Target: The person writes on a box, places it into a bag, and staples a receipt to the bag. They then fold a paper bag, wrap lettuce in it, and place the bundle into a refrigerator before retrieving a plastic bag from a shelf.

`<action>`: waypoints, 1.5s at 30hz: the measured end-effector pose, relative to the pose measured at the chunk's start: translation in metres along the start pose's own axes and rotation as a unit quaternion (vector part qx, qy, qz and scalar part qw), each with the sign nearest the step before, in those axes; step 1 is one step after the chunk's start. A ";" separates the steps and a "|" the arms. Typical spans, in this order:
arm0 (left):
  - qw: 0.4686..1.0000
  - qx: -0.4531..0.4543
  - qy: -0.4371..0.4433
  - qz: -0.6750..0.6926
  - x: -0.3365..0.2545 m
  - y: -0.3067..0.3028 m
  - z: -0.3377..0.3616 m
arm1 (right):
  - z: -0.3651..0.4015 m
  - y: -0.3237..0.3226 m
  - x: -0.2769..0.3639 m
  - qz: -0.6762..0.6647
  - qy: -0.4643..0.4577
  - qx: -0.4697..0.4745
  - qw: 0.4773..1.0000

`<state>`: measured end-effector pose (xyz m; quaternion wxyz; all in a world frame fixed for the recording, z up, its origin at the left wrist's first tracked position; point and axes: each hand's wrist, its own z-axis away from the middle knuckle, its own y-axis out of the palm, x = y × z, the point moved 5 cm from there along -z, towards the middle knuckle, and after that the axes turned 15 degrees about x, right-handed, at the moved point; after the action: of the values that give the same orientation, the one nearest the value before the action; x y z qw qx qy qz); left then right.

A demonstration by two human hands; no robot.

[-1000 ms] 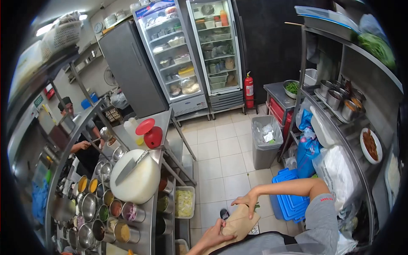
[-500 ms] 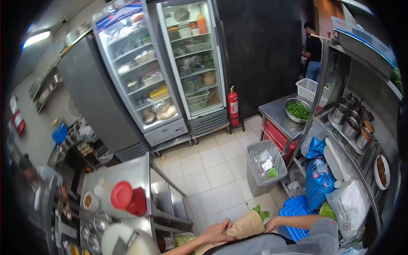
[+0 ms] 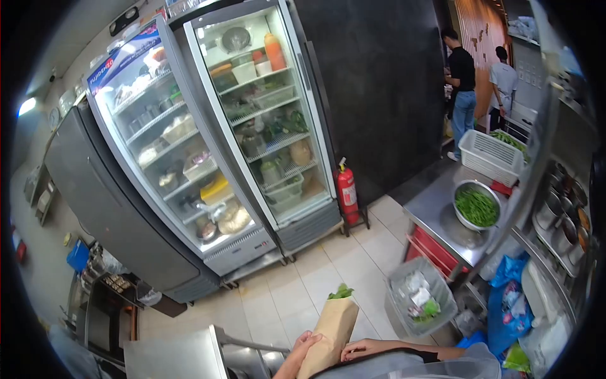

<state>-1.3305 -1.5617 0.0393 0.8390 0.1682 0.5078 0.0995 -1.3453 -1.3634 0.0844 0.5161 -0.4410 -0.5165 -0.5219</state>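
Note:
A brown paper bag [image 3: 330, 331] stands tilted in front of my body, with green leaves [image 3: 341, 291] sticking out of its open top. My left hand [image 3: 304, 348] is wrapped around the bag's left side, thumb lying across its front. At the bag's lower right edge, the curled fingers of my right hand [image 3: 363, 348] press against the paper. What else the bag holds is hidden.
A lined trash bin [image 3: 396, 307] stands to the right, below a steel table [image 3: 420, 205] bearing a bowl of green beans [image 3: 476, 208]. Two glass-door fridges [image 3: 271, 120] and a fire extinguisher [image 3: 347, 192] line the far side. A steel counter [image 3: 173, 357] is at lower left. Two people stand at back right.
The bag has gone from lying sideways to more upright, its top pointing away. My right hand has moved from the leafy end to the bag's lower side. My view has turned and moved forward.

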 end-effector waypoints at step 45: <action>0.922 -0.022 -0.109 0.370 -0.088 -0.237 -0.461 | -0.025 -0.957 0.487 0.904 -0.010 -0.397 0.157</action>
<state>-1.7807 -1.7273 -0.1766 0.7962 0.3357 0.3124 0.3947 -2.3329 -1.4918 0.4865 0.3729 -0.7465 0.5193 0.1844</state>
